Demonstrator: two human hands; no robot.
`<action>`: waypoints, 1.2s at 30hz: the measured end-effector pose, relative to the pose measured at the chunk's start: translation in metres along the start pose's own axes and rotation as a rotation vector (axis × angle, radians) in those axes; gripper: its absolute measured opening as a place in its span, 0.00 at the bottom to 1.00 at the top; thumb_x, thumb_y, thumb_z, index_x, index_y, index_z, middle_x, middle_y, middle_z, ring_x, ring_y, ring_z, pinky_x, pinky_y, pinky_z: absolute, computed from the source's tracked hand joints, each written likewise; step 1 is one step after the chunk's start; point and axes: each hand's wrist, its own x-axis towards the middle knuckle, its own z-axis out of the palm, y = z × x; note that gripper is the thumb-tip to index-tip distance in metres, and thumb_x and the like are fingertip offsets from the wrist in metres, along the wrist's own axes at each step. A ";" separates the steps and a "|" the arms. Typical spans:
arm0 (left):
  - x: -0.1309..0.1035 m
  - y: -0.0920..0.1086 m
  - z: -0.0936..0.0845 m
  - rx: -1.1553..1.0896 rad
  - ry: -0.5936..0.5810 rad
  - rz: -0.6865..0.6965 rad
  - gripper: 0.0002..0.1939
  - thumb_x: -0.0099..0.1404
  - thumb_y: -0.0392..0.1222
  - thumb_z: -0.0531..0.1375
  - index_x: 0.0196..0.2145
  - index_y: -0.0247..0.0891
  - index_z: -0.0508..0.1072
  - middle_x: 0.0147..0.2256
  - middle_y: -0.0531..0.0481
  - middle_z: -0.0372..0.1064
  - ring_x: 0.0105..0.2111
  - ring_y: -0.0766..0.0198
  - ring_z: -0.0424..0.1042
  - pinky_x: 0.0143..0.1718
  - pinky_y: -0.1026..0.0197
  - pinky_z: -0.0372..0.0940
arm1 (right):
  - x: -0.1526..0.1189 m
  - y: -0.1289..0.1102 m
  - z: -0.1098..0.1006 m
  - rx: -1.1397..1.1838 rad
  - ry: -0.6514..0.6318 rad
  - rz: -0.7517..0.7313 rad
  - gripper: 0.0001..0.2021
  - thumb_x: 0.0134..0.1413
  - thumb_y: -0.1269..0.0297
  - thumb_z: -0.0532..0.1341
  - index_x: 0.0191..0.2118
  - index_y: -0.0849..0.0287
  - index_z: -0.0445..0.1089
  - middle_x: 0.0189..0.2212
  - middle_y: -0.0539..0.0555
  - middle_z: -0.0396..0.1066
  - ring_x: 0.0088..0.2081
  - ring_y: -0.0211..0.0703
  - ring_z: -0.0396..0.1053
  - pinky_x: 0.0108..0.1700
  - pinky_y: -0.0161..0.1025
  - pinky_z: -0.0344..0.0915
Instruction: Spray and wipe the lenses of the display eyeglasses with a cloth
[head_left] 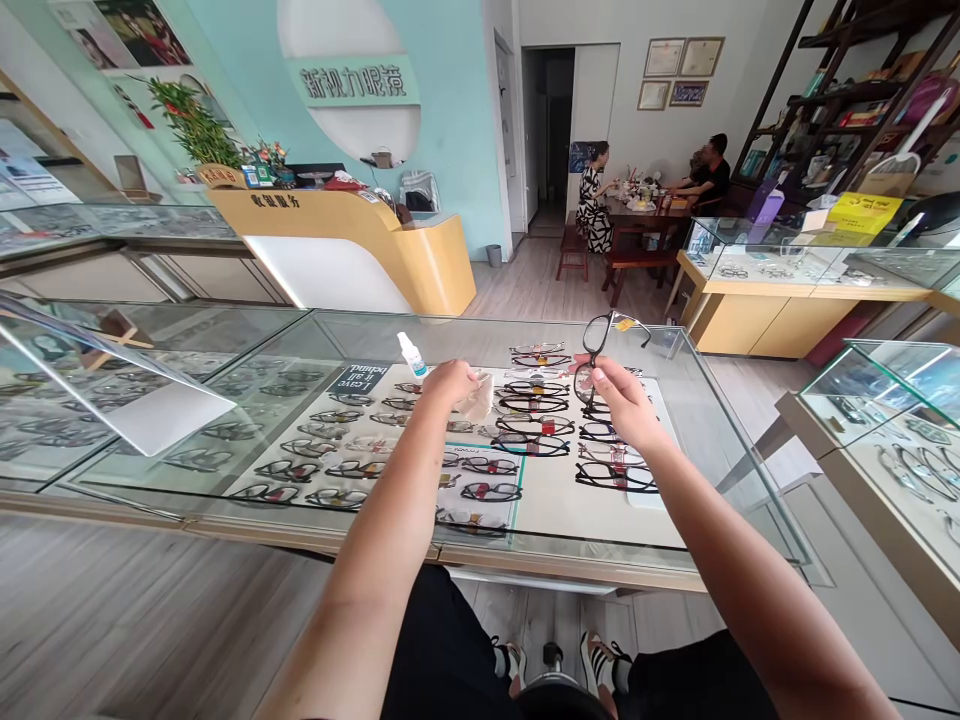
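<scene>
My right hand (625, 398) is closed on a pair of dark-framed eyeglasses (598, 335), held up above the glass counter with a temple reaching out to the right. A yellow tag shows on that temple. In my left hand (451, 384) is a pale cleaning cloth (478, 397), pinched and hanging toward the right. Just beyond the left hand, a small white spray bottle (411, 355) with a blue label stands on the counter. Between and below the hands lie rows of eyeglasses (534, 424), several with red or yellow tags.
The glass display counter (360, 335) spans the width in front of me. A slanted mirror-like panel (142, 400) stands at left. Beyond are a wooden reception desk (442, 262), another display case (787, 300) and people seated at a table (626, 215). A further glass case (885, 420) stands at right.
</scene>
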 end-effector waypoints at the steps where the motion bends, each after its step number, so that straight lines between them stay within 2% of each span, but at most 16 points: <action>1: 0.000 0.001 0.000 -0.006 0.003 -0.005 0.06 0.61 0.45 0.75 0.30 0.44 0.86 0.40 0.36 0.87 0.45 0.40 0.84 0.46 0.50 0.70 | 0.000 -0.001 0.000 -0.006 0.001 0.003 0.33 0.69 0.26 0.59 0.56 0.51 0.81 0.41 0.57 0.79 0.48 0.56 0.75 0.60 0.53 0.74; 4: -0.001 0.003 -0.002 -0.028 0.036 -0.021 0.05 0.61 0.41 0.75 0.29 0.43 0.85 0.41 0.36 0.87 0.46 0.39 0.83 0.48 0.49 0.71 | -0.001 -0.002 -0.001 -0.028 0.011 -0.002 0.32 0.70 0.28 0.59 0.56 0.51 0.81 0.39 0.55 0.77 0.47 0.55 0.74 0.58 0.51 0.73; 7: -0.001 0.002 -0.006 -0.070 0.113 -0.031 0.01 0.66 0.39 0.71 0.37 0.43 0.85 0.48 0.35 0.86 0.51 0.37 0.82 0.51 0.47 0.72 | -0.001 0.001 -0.002 -0.050 0.010 -0.012 0.32 0.71 0.29 0.58 0.58 0.51 0.81 0.39 0.54 0.77 0.46 0.53 0.73 0.57 0.49 0.73; 10: 0.000 -0.001 -0.011 -0.132 0.187 -0.042 0.08 0.71 0.39 0.66 0.46 0.42 0.84 0.52 0.35 0.86 0.54 0.39 0.82 0.53 0.47 0.72 | -0.001 0.002 -0.001 -0.053 0.016 -0.016 0.30 0.71 0.30 0.59 0.56 0.51 0.81 0.38 0.54 0.77 0.45 0.53 0.73 0.56 0.49 0.73; 12: 0.001 -0.003 -0.015 -0.177 0.216 -0.047 0.09 0.72 0.40 0.66 0.47 0.42 0.84 0.52 0.36 0.86 0.54 0.42 0.82 0.53 0.49 0.73 | -0.001 0.001 -0.001 -0.054 0.020 -0.022 0.29 0.71 0.31 0.59 0.55 0.51 0.82 0.37 0.54 0.76 0.45 0.54 0.73 0.57 0.50 0.73; 21: 0.002 -0.012 -0.022 -0.360 0.227 -0.080 0.04 0.64 0.41 0.70 0.37 0.43 0.86 0.45 0.42 0.88 0.45 0.46 0.84 0.47 0.52 0.71 | -0.001 -0.002 0.000 -0.048 0.029 -0.020 0.29 0.69 0.29 0.59 0.50 0.51 0.80 0.38 0.55 0.78 0.46 0.55 0.74 0.59 0.52 0.73; 26: 0.001 -0.012 -0.027 -0.524 0.234 -0.059 0.08 0.62 0.44 0.73 0.38 0.41 0.85 0.45 0.43 0.89 0.43 0.52 0.84 0.43 0.57 0.71 | -0.001 0.001 0.000 -0.058 0.029 -0.025 0.29 0.70 0.29 0.59 0.49 0.51 0.79 0.40 0.55 0.79 0.45 0.55 0.74 0.57 0.51 0.73; 31: -0.004 -0.011 -0.039 -0.670 0.262 -0.041 0.14 0.62 0.50 0.73 0.41 0.39 0.82 0.43 0.45 0.87 0.36 0.57 0.80 0.37 0.60 0.68 | -0.003 -0.002 0.001 -0.049 0.006 -0.022 0.28 0.71 0.31 0.58 0.53 0.51 0.80 0.42 0.55 0.79 0.43 0.52 0.72 0.54 0.50 0.72; 36: -0.009 -0.005 -0.046 -0.887 0.281 -0.027 0.18 0.60 0.54 0.76 0.37 0.39 0.78 0.36 0.48 0.83 0.31 0.61 0.74 0.32 0.61 0.63 | -0.003 -0.004 0.002 -0.039 0.006 -0.040 0.29 0.70 0.30 0.59 0.50 0.51 0.79 0.40 0.55 0.79 0.44 0.52 0.72 0.55 0.50 0.72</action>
